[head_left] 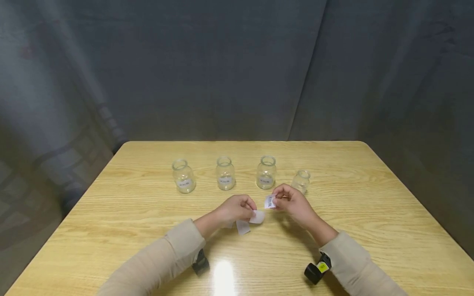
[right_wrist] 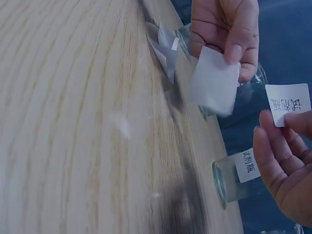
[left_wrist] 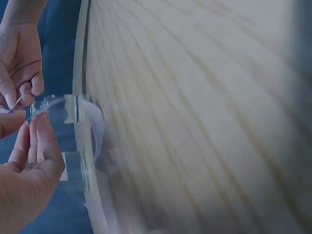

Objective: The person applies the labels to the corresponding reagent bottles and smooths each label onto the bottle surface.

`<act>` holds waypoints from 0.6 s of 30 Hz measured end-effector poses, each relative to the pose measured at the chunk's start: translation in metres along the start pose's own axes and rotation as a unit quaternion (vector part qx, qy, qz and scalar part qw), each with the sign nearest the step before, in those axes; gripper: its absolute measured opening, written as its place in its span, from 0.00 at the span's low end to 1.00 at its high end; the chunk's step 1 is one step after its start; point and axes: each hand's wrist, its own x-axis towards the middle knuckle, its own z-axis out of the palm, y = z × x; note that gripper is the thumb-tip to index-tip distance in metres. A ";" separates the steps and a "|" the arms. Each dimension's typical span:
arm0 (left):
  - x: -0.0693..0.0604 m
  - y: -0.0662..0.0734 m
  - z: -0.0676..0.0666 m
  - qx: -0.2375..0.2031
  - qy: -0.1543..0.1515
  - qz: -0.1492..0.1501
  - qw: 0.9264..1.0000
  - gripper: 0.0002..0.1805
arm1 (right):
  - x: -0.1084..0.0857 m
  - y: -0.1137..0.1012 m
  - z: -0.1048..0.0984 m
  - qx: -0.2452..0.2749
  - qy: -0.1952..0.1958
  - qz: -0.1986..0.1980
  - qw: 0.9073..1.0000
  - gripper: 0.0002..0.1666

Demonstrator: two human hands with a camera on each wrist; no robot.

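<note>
My left hand (head_left: 236, 210) pinches a blank white slip of paper (head_left: 257, 217) between thumb and fingers, a little above the table. In the right wrist view this slip (right_wrist: 214, 80) hangs from the thumb and looks bare. To its right, my right hand (head_left: 296, 206) pinches a small white label (head_left: 269, 201) with printed dark characters, clear in the right wrist view (right_wrist: 288, 104). Behind the right hand stands a small glass jar (head_left: 302, 179), its lower part partly hidden. More white paper (head_left: 242, 227) lies on the table below the left hand.
Three larger open glass jars stand in a row farther back: a left jar (head_left: 183, 174), a middle jar (head_left: 225, 170) and a right jar (head_left: 266, 169), each with a white label on its front. The wooden table (head_left: 129, 230) ends at a grey curtain (head_left: 207, 82).
</note>
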 end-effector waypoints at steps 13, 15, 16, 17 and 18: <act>0.010 0.013 0.015 -0.058 0.026 0.023 0.998 0.13 | -0.002 0.001 -0.004 -0.021 0.001 -0.015 1.000 0.14; 0.014 0.012 0.017 -0.054 0.036 0.034 0.997 0.12 | -0.003 0.001 -0.005 -0.028 0.002 -0.016 0.999 0.13; 0.016 0.011 0.019 -0.051 0.042 0.042 0.997 0.11 | -0.003 0.002 -0.005 -0.033 0.004 -0.016 0.999 0.13; 0.018 0.011 0.020 -0.049 0.047 0.048 0.997 0.10 | -0.003 0.002 -0.006 -0.040 0.006 -0.015 0.999 0.12; 0.020 0.011 0.021 -0.046 0.052 0.054 0.996 0.09 | -0.004 0.002 -0.006 -0.045 0.007 -0.015 0.999 0.12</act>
